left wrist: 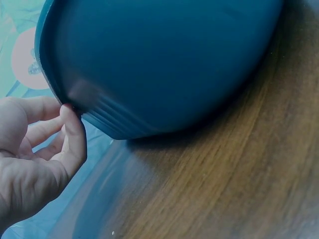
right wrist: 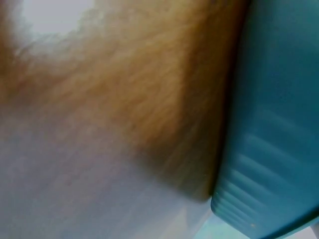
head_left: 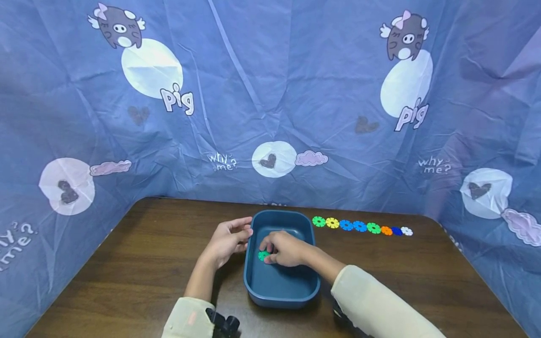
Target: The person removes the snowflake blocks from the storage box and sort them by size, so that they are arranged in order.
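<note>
A deep blue plastic bin (head_left: 281, 286) stands on the table, its long side running away from me. At its left rim is my left hand (head_left: 226, 240); in the left wrist view the thumb and forefinger of that hand (left wrist: 42, 149) pinch the bin's edge (left wrist: 164, 59). Inside the bin is my right hand (head_left: 285, 249), fingers bent downward. Its thumb and fingertips hold a green slotted plastic disc (head_left: 262, 256) near the bin's left wall, partly covered by the fingers. The right wrist view shows only the outer bin wall (right wrist: 269, 129), not the hand.
On the brown wooden table (head_left: 139, 263), right of the bin, a row of slotted discs runs toward the right: green (head_left: 319, 221), yellow (head_left: 332, 223), several blue, green and orange ones, and a white disc (head_left: 406, 231) at its end. A blue printed cloth (head_left: 270, 112) hangs behind.
</note>
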`<state>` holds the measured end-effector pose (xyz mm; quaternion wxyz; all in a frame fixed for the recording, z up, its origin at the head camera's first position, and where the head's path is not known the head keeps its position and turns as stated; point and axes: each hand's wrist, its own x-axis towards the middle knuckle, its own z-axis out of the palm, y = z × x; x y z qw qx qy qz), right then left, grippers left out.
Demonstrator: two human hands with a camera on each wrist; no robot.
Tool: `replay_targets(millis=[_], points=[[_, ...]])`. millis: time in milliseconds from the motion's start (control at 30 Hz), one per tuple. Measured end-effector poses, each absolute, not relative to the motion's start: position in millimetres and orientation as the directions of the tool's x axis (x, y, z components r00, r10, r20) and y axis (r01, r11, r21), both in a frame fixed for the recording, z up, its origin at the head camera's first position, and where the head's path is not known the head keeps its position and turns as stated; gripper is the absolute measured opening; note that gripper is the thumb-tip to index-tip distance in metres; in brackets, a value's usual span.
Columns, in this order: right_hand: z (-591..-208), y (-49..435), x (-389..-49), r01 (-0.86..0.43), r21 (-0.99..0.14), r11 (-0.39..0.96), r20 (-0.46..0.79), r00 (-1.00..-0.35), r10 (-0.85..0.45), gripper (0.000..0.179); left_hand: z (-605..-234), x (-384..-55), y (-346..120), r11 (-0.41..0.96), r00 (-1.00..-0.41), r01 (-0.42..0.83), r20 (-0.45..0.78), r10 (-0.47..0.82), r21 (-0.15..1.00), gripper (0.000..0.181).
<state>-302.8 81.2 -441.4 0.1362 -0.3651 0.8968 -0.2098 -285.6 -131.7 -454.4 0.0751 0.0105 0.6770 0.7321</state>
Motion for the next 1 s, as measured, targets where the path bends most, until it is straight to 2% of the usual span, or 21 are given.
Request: replay_targets(millis=[167,300,567,1000], points=[[-437.9,81.1,-303.2,-0.558,-0.513,0.652,-0.129,-0.701,-0.702,0.019,-454.3,-285.8,-131.9,-0.070,-0.988,-0.098,-0.089,0.123,0.993,0.043],[-435.6,80.8,-303.2,-0.530,-0.559,0.638,-0.145,-0.695,-0.704,0.021,-454.4,-286.1,-131.7,-0.070,-0.988,-0.098,-0.089,0.122,0.993,0.043],[-436.1,81.2,-302.1,-0.528,-0.615,0.585,-0.109,-0.678,-0.727,0.025,-452.7,-285.6,-130.6,-0.070,-0.989,-0.099,-0.090,0.121,0.993,0.042],[-434.1,86.6,-303.9,-0.548,-0.644,0.534,-0.072,-0.652,-0.755,0.020,-450.3,-284.1,-131.1,-0.058,-0.988,-0.100,-0.092,0.124,0.993,0.044]])
